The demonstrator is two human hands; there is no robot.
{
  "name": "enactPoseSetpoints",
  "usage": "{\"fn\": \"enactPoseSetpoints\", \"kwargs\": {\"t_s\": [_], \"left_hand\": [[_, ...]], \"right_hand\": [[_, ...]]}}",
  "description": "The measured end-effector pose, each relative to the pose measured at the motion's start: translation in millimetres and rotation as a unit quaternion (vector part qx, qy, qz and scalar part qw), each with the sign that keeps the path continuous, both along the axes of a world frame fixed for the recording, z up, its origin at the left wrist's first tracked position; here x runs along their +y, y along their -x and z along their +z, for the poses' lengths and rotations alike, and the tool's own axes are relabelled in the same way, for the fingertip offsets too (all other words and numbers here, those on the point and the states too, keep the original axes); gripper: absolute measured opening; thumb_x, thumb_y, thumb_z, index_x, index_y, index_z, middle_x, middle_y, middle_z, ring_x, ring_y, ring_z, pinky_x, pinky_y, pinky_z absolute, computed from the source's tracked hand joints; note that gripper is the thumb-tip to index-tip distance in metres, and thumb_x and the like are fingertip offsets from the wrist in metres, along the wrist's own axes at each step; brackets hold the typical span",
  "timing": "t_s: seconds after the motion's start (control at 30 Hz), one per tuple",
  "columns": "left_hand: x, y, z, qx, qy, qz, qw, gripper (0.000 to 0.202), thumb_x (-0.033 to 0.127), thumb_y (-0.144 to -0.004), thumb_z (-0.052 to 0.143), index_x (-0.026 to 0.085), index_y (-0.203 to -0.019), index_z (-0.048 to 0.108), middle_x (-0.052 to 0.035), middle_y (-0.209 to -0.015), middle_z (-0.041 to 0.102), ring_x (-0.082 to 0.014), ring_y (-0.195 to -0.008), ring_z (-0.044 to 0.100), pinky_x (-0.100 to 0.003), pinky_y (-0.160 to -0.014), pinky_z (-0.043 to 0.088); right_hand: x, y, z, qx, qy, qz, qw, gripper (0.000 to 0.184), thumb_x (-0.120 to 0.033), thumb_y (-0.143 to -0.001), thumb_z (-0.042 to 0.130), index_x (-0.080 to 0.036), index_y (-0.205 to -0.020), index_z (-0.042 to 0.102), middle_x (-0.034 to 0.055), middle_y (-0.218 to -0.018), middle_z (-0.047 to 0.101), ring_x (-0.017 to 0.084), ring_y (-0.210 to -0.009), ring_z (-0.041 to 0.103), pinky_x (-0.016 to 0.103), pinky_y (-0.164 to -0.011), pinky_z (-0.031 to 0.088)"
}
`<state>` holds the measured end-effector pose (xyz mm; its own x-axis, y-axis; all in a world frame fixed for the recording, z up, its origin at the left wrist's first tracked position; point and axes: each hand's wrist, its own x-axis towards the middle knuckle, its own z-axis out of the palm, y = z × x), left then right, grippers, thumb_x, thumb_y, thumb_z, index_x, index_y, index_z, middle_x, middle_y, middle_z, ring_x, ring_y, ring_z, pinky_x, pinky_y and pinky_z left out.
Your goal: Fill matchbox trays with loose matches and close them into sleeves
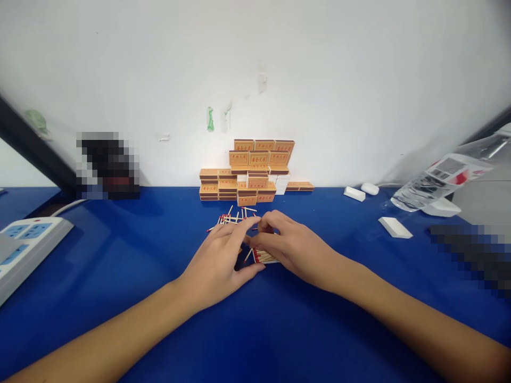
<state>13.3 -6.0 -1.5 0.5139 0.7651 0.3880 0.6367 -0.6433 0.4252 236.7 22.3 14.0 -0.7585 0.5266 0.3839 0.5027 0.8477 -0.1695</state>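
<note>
A bundle of matches [264,257], red heads pointing left, is held low over the middle of the blue counter [120,250], between the two hands. It is pinched at its far end by the right hand [288,243], whose grip is pressed together on it, with the fingers curled over the top. The left hand [217,261] is laid flat beside it, its grip spread: the index finger is stretched towards the right hand's fingertips and the thumb is set just under the match heads. Whether the bundle rests on the counter cannot be told.

Loose matches [235,217] are scattered just beyond the hands. Behind them, a stack of matchboxes [255,173] is piled against the white wall [319,80]. White inner trays [395,227] are seen lying well apart to the right, near a plastic bottle [439,181] on its side. A power strip [24,247] is placed at the counter's left edge.
</note>
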Motion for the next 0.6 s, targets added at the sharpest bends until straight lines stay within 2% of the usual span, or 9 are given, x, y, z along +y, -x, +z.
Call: {"fn": "enactPoseSetpoints", "kwargs": {"t_s": [0.13,0.37,0.5,0.6], "left_hand": [[-0.5,0.6,-0.7,-0.003,0.001,0.001,1.000,0.084,0.032,-0.088,0.082,0.028,-0.154,0.030,-0.0056,-0.122,0.074,-0.0307,-0.123,0.065,-0.053,-0.106,0.048],[0.6,0.0,-0.1,-0.012,0.005,-0.006,1.000,0.081,0.030,-0.089,0.082,0.028,-0.152,0.031,-0.0017,-0.111,0.077,-0.0296,-0.117,0.067,-0.051,-0.102,0.049],[-0.6,-0.7,0.0,-0.013,-0.001,-0.002,1.000,0.083,0.030,-0.088,0.083,0.028,-0.152,0.031,-0.0023,-0.113,0.076,-0.0292,-0.117,0.067,-0.051,-0.103,0.049],[-1.8,-0.4,0.0,-0.008,0.000,0.005,1.000,0.084,0.031,-0.087,0.083,0.028,-0.153,0.031,-0.0021,-0.114,0.075,-0.0287,-0.115,0.066,-0.051,-0.103,0.049]], "right_hand": [[2.9,0.9,-5.2,-0.022,-0.062,0.008,0.998,0.020,-0.014,-0.106,0.050,-0.015,-0.106,0.070,0.0113,-0.104,0.061,0.023,-0.095,0.053,0.033,-0.073,0.050],[4.1,8.5,-8.7,-0.075,-0.119,0.002,0.990,0.019,-0.014,-0.105,0.050,-0.011,-0.099,0.068,0.0155,-0.103,0.064,0.026,-0.092,0.054,0.039,-0.077,0.057],[4.4,6.3,-0.6,-0.105,-0.142,-0.001,0.984,0.022,-0.013,-0.104,0.047,-0.011,-0.098,0.068,0.0151,-0.100,0.064,0.027,-0.094,0.056,0.041,-0.079,0.058],[2.5,-1.7,12.2,-0.113,-0.122,-0.015,0.986,0.020,-0.013,-0.104,0.047,-0.015,-0.097,0.066,0.0123,-0.096,0.062,0.025,-0.091,0.057,0.039,-0.078,0.057]]}}
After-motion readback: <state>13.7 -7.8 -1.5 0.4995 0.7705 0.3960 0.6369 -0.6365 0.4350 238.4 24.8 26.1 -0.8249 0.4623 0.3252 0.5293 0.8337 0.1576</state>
